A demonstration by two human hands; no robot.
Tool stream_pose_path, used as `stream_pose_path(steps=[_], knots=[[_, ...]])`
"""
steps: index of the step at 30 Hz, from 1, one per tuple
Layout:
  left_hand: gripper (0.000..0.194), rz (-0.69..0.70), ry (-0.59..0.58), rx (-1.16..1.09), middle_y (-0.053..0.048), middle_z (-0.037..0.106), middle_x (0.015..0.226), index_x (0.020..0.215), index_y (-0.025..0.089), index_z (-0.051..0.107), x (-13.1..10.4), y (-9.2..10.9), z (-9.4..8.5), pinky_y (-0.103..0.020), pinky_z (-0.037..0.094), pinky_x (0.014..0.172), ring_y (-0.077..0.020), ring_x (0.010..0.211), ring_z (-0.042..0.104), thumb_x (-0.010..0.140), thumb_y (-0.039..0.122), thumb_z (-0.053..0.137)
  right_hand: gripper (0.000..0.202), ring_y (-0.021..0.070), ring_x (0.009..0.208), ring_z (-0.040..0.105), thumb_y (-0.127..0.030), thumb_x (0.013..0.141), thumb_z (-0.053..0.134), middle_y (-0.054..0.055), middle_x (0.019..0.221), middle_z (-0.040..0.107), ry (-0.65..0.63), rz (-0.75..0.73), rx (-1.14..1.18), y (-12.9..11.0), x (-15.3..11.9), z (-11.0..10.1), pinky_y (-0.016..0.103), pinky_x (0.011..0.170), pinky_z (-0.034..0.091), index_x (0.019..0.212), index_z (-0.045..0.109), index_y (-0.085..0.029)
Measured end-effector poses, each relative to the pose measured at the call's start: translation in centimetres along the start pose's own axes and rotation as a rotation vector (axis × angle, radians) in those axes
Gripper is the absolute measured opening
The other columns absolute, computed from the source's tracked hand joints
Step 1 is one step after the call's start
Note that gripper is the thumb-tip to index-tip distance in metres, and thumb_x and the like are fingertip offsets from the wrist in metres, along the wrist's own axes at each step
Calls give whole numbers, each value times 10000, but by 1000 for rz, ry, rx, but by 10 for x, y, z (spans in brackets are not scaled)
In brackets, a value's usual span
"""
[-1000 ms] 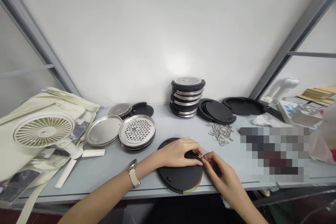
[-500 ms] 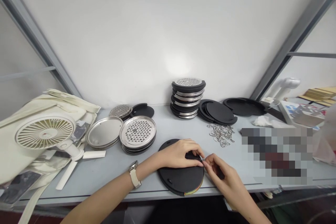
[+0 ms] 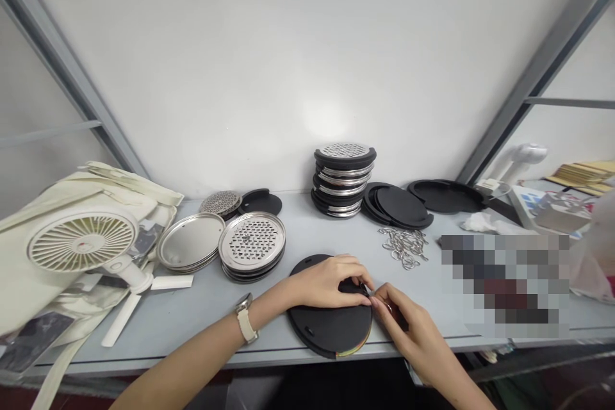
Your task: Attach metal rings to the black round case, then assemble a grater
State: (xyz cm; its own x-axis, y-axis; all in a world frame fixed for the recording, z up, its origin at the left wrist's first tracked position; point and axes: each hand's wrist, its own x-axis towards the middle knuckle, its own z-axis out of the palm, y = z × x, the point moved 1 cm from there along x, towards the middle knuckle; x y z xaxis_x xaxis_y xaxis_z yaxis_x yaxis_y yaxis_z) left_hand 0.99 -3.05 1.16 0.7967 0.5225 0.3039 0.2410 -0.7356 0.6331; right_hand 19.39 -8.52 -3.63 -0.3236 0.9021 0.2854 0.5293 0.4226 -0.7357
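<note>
Head view: worktop (image 3: 177, 314) carries all items; locations ref. black disc (image 3: 331, 330), which lies flat near the front edge. Tall stack (image 3: 343, 189) of dark and metal plates: beyond disc. Perf. metal plate (image 3: 252, 240): to disc's L, atop a low pile.

Disc, est.: lightweight, matte, thin; body prob. fairly stiff, outer band maybe slightly rubbery. Low slip risk, low breakage risk; may swivel if pushed at one side only. Rec. hold: opp. sides of rim, or palm flat on face w/ fingertips at rim.

L hand (image 3: 329, 282): palm over disc, thumb and fingers closed at its R rim, grasping it. R hand (image 3: 408, 327): thumb and finger brought together at same rim; item gripped, if any, hidden, can't tell. Small metal clips (image 3: 406, 246): loose heap beyond disc, to its R.
</note>
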Motion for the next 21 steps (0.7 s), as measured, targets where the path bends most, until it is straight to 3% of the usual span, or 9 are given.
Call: stream_pose_path(steps=[7,21], knots=[[206,17,21,52,-59,604,925,960,151,589,0,1,1,-263,442,832,-160,904,544,759,185,620,249,129,582,454,-326,951,380,-17,655,483,7,-16,-24,-3,0,1,226,552,393,737,439,-212],[184,18,4,57,-61,593,921,963,157,600,-1,3,0,-268,438,847,-163,911,546,783,190,589,232,132,601,469,-313,952,382,-18,672,489,4,-25,-40,-1,-1,2,232,582,402,749,432,-214]])
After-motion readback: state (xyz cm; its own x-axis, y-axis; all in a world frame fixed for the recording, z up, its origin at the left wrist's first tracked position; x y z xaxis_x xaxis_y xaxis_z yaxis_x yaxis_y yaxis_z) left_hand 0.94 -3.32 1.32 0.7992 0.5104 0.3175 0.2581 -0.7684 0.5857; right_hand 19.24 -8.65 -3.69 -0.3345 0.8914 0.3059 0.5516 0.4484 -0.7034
